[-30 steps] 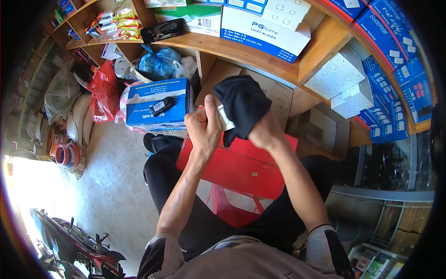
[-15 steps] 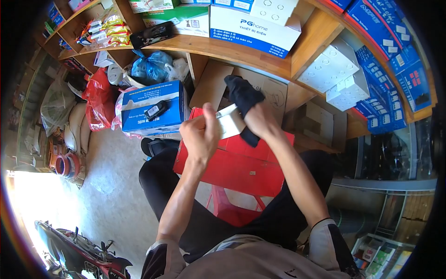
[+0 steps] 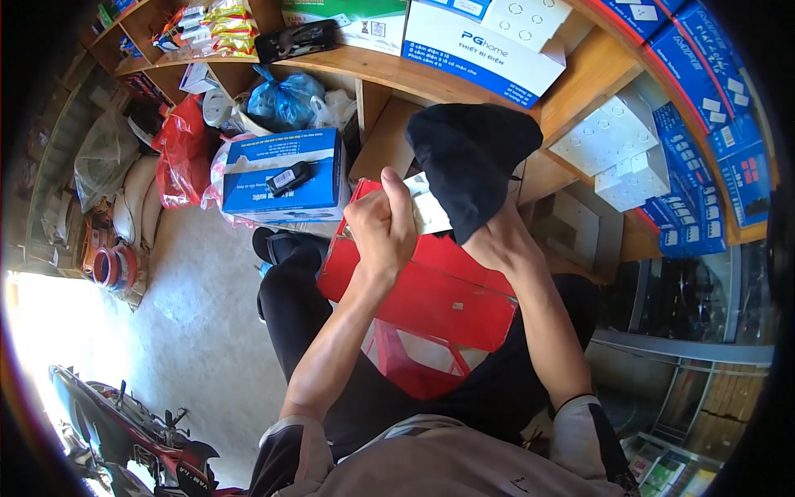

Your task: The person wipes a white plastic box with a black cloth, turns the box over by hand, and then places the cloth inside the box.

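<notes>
My left hand (image 3: 383, 232) is closed around one end of a white, box-like object (image 3: 430, 209), thumb pointing up. A black cloth (image 3: 476, 161) hangs spread over my right hand (image 3: 500, 242), which grips it against the other end of the white object. The cloth hides most of my right fingers. Below both hands lies a red cardboard sheet or box (image 3: 414, 286), between my knees and above a red plastic stool (image 3: 406, 369).
A blue-and-white box (image 3: 286, 199) with a small black device (image 3: 290, 177) on top stands to the left. Ahead, a wooden shelf (image 3: 381, 68) holds a dark phone (image 3: 298, 41) and a PGhome box (image 3: 480, 54). A motorbike (image 3: 132, 439) stands at lower left.
The black cloth has opened out, from bunched around my right hand to spread wide over it. The white object stays in my left hand, and the whole view has shifted slightly.
</notes>
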The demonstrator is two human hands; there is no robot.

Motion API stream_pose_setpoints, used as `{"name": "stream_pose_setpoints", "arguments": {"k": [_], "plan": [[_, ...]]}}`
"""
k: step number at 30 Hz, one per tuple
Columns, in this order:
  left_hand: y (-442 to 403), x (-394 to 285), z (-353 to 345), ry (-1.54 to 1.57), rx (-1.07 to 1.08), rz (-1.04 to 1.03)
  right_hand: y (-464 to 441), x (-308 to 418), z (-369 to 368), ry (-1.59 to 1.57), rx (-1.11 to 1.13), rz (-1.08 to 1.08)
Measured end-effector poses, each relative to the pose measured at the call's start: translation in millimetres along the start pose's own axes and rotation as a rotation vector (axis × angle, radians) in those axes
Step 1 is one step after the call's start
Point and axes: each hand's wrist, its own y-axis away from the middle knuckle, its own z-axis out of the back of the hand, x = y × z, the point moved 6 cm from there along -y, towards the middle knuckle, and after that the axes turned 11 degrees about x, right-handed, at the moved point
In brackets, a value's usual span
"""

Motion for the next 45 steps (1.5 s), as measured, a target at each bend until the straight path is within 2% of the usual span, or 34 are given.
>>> {"name": "stream_pose_setpoints", "arguments": {"k": [1,4,5,7,8,9,11,13,15,16,17,18,19,21,22,23,25,26,28,31,33,35,36,37,38,39,41,42,43,45], "plan": [[-1.5,-0.4,0.4,0.004,-0.007,-0.001,-4.6,-2.9,2.8,0.005,0.004,0.005],[-0.2,-20.4,5.0,-0.126,0.035,-0.196,-15.1,-42.9,7.9,-0.160,-0.029,-0.040],[-1.6,-18.8,4.7,-0.119,0.040,-0.204,-7.8,-76.3,-5.3,-0.310,-0.049,-0.163],[-0.5,-5.8,3.8,-0.144,0.051,-0.124,-7.1,-73.3,-11.4,-0.215,0.002,-0.225],[-3.1,1.9,5.0,-0.135,0.050,-0.075,-8.2,-51.3,-14.8,-0.174,-0.014,-0.190],[-4.1,4.8,6.2,-0.139,0.046,-0.073,-13.9,-16.8,-10.5,0.015,-0.050,-0.008],[-0.2,13.8,10.2,-0.125,0.009,0.019,-19.8,5.6,-5.7,0.009,-0.066,0.082],[4.2,-1.7,9.3,-0.168,0.002,-0.061,-17.7,-35.0,-16.8,-0.236,-0.009,-0.018],[7.1,-3.8,8.8,-0.046,-0.003,0.026,-14.9,-61.7,-16.1,-0.784,0.012,-0.300],[11.3,12.0,5.5,0.073,-0.019,0.157,-12.1,-62.8,-17.3,-0.901,0.008,-0.337],[12.1,20.4,6.2,0.180,-0.046,0.209,-13.4,-59.0,-18.3,-1.017,0.016,-0.365],[10.4,27.2,6.2,0.199,-0.062,0.244,-10.1,-52.7,-16.3,-1.136,-0.071,-0.451],[10.2,34.4,7.2,0.212,-0.070,0.283,-12.6,-51.6,-19.1,-1.140,-0.066,-0.447],[7.6,51.6,3.8,0.378,-0.066,0.483,-7.7,-48.8,-20.9,-1.123,-0.192,-0.393],[10.0,67.3,-2.6,0.589,-0.060,0.518,-7.0,-54.0,-28.2,-1.234,-0.247,-0.380],[18.8,64.0,-7.6,0.651,-0.098,0.682,-7.8,-54.9,-27.7,-1.228,-0.245,-0.379],[24.2,82.1,-22.2,0.834,-0.089,0.770,-10.4,-57.4,-21.3,-1.063,-0.257,-0.402],[24.1,83.1,-26.2,0.915,-0.030,0.797,-20.0,-46.9,-11.6,-0.944,-0.253,-0.181],[23.4,86.7,-33.8,1.137,0.136,0.855,-12.3,-41.2,-7.9,-0.898,-0.213,-0.194],[20.7,61.8,-34.2,1.234,0.239,0.892,-4.5,-40.4,3.4,-0.721,-0.210,-0.159],[18.9,51.8,-34.6,1.146,0.277,0.839,-3.6,-44.8,5.6,-0.826,-0.238,-0.224],[6.2,47.9,-23.8,0.987,0.228,0.652,-6.4,-49.9,10.4,-0.754,-0.251,-0.212],[0.6,39.9,-22.0,0.881,0.262,0.534,-11.4,-60.7,8.5,-0.855,-0.284,-0.176],[3.3,36.7,-23.0,0.873,0.192,0.562,-12.7,-69.1,5.8,-0.953,-0.317,-0.142],[5.5,28.9,-23.8,0.832,0.176,0.565,-14.6,-70.7,5.6,-1.104,-0.326,-0.248],[6.2,24.4,-23.9,0.796,0.159,0.567,-15.4,-68.3,10.8,-1.097,-0.329,-0.247],[0.4,38.5,-23.9,0.890,0.165,0.523,-17.7,-56.9,15.1,-0.927,-0.161,-0.250],[0.0,44.3,-17.9,0.883,0.083,0.563,-7.7,-34.3,18.6,-0.855,0.110,-0.546],[1.9,67.4,-15.5,0.953,0.022,0.625,-7.8,-20.7,14.6,-0.593,0.217,-0.298],[-2.3,76.2,-5.5,1.052,-0.172,0.676,1.7,-2.2,6.9,-0.086,0.135,0.238]]}}
